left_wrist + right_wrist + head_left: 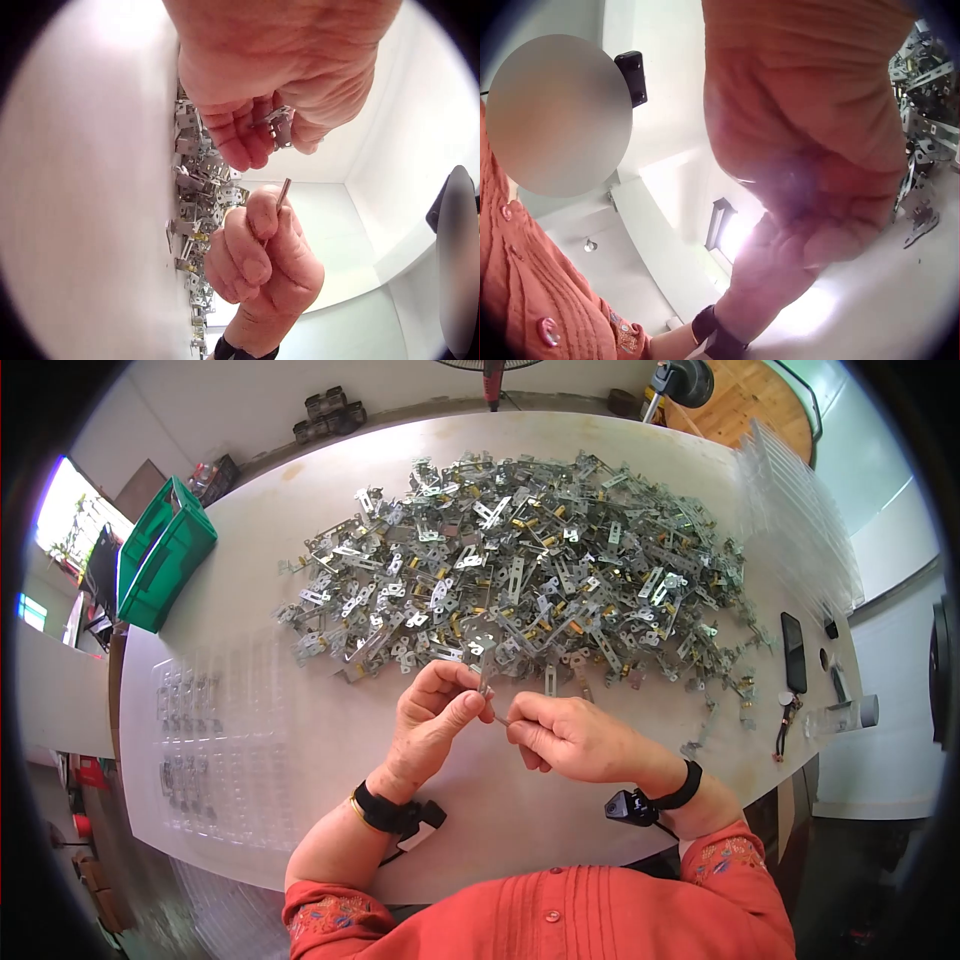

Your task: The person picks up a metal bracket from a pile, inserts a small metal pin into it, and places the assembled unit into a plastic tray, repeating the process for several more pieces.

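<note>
Between its thumb and fingers the left hand (432, 722) pinches a small metal bracket (484, 660), held just in front of the heap of metal parts (520, 570). The right hand (572, 738) is curled round a thin metal rod (283, 196), whose tip sticks out past the thumb and forefinger in the left wrist view. There the rod's tip stands a short way from the bracket (281, 129), apart from it. In the right wrist view the right hand (810, 135) hides what it holds.
Clear plastic trays (215, 740) with small parts lie on the left of the table (500, 840). A green crate (165, 560) stands at the left edge. Stacked clear trays (800, 520), a phone (793, 652) and a bottle (845, 715) are on the right.
</note>
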Demonstrator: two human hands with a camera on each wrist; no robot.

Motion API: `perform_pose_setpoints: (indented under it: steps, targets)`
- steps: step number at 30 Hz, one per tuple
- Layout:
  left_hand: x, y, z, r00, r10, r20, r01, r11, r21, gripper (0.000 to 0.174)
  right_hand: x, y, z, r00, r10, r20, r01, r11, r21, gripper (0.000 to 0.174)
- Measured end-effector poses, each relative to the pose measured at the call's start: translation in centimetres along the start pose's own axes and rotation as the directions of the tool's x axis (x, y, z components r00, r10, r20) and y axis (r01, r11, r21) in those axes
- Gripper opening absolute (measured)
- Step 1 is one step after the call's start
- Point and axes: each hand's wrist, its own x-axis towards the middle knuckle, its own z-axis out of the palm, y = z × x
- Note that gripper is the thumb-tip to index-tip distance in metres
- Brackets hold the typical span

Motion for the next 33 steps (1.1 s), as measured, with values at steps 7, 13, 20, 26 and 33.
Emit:
perform_pose_setpoints:
  steps: [7, 13, 20, 26, 33]
  targets:
    - [0.2, 0.2, -0.2, 0.998, 0.058, -0.03, -0.06, 0.997, -0.053, 0.021, 1.0, 3.4, 1.3, 0.871, -0.119, 0.477, -0.033, 0.954, 0.299, 0.024]
    - [0.3, 0.2, -0.1, 0.997, 0.058, 0.058, -0.055, 0.997, -0.048, 0.019, 2.0, 5.4, 2.0, 0.768, -0.211, 0.605, -0.08, 0.905, 0.418, 0.026]
    - [0.3, 0.0, -0.3, 0.97, -0.062, 0.237, 0.059, 0.998, 0.02, 0.021, 2.3, 5.9, 2.1, 0.789, -0.19, 0.584, -0.072, 0.916, 0.395, 0.028]
    - [0.3, 0.7, 0.2, 0.957, -0.174, 0.231, 0.182, 0.983, -0.013, 0.022, 2.2, 5.4, 2.1, 0.811, -0.108, 0.574, -0.133, 0.923, 0.362, 0.028]
    - [0.4, 0.5, 0.4, 0.965, -0.153, 0.211, 0.124, 0.982, 0.145, 0.01, 2.0, 4.6, 1.4, 0.822, -0.057, 0.567, -0.107, 0.962, 0.251, 0.028]
